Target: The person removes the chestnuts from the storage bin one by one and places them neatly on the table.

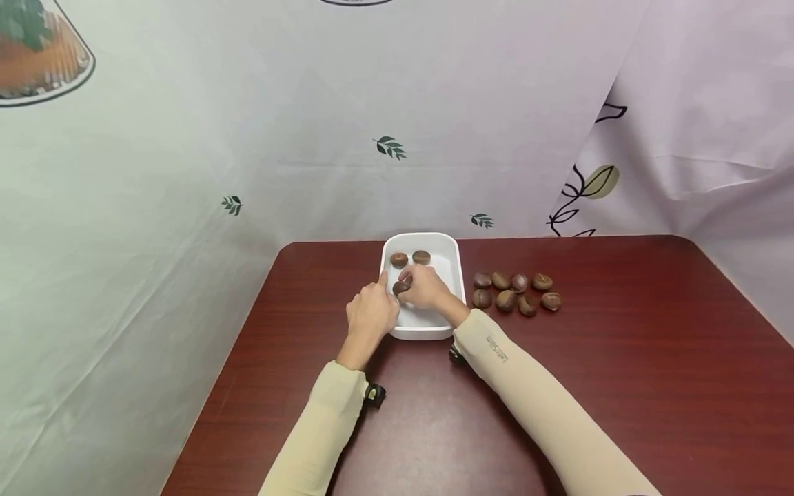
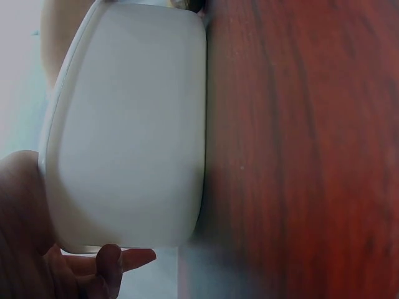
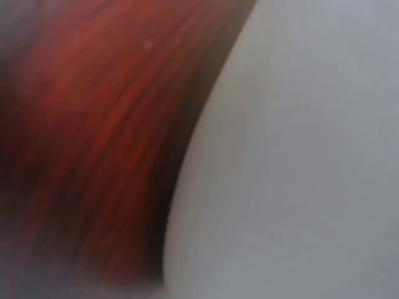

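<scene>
A white rectangular tray (image 1: pixel 422 333) sits near the far edge of the table, its outer wall filling much of both wrist views. My left hand (image 1: pixel 373 310) grips the tray's left side; in the left wrist view its fingers (image 2: pixel 110 265) bend around the tray's wall (image 2: pixel 131 124). Inside the tray, my right hand (image 1: pixel 424 288) pinches a brown chestnut (image 1: pixel 400 288) near the left wall. Two more chestnuts lie at the tray's far end, one on the left (image 1: pixel 399 260) and one on the right (image 1: pixel 421 257). The right wrist view shows no fingers.
Right of the tray, several chestnuts (image 1: pixel 506 300) lie in two rough rows on the dark red wooden table (image 1: pixel 620 358). A pale printed cloth (image 1: pixel 310 138) hangs behind the table and along its left side.
</scene>
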A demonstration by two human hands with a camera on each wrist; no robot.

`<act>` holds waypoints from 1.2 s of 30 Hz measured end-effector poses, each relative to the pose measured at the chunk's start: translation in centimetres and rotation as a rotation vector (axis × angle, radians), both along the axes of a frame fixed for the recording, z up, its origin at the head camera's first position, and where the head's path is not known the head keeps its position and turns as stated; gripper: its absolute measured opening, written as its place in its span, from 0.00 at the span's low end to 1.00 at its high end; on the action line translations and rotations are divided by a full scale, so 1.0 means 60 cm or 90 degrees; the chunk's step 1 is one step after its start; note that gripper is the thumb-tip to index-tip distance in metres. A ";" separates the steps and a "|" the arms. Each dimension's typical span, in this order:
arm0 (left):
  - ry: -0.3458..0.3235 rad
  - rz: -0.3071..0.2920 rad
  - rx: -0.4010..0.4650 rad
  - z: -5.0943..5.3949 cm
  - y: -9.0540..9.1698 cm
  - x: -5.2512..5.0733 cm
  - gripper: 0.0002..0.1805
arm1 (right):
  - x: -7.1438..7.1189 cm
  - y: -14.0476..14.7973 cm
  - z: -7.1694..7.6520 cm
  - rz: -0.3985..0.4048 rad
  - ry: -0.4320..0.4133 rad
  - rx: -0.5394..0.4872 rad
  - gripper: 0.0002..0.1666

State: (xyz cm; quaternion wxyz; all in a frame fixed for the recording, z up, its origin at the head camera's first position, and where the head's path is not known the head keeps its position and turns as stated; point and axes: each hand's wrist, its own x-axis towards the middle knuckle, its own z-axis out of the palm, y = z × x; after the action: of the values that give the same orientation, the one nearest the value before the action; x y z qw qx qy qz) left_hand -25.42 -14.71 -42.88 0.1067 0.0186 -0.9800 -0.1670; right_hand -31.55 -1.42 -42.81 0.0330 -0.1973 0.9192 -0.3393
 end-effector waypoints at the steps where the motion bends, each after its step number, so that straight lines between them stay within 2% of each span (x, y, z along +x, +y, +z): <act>1: -0.001 0.000 0.001 -0.001 0.000 0.000 0.31 | 0.000 0.000 0.000 -0.003 -0.002 -0.001 0.21; 7: -0.005 0.001 -0.001 -0.002 0.001 0.001 0.31 | 0.004 0.007 0.012 -0.001 0.012 -0.014 0.20; 12: 0.003 -0.002 -0.006 -0.001 0.003 0.000 0.31 | 0.013 0.022 0.024 -0.002 0.036 -0.064 0.19; 22: -0.016 0.009 -0.004 -0.002 0.004 -0.001 0.31 | 0.041 0.074 0.052 0.010 0.024 -0.145 0.20; 29: -0.010 0.008 -0.004 -0.002 0.003 -0.001 0.31 | 0.059 0.130 0.072 -0.031 0.044 -0.129 0.19; 36: -0.003 0.007 -0.006 0.000 0.001 0.000 0.30 | 0.071 0.183 0.075 -0.053 0.057 -0.099 0.20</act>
State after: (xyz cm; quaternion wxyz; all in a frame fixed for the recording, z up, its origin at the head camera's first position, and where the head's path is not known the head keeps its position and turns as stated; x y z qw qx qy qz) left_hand -25.45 -14.63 -42.90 0.1054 0.0237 -0.9809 -0.1619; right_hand -27.30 9.56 -38.31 -0.0375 -0.1760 0.8979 -0.4017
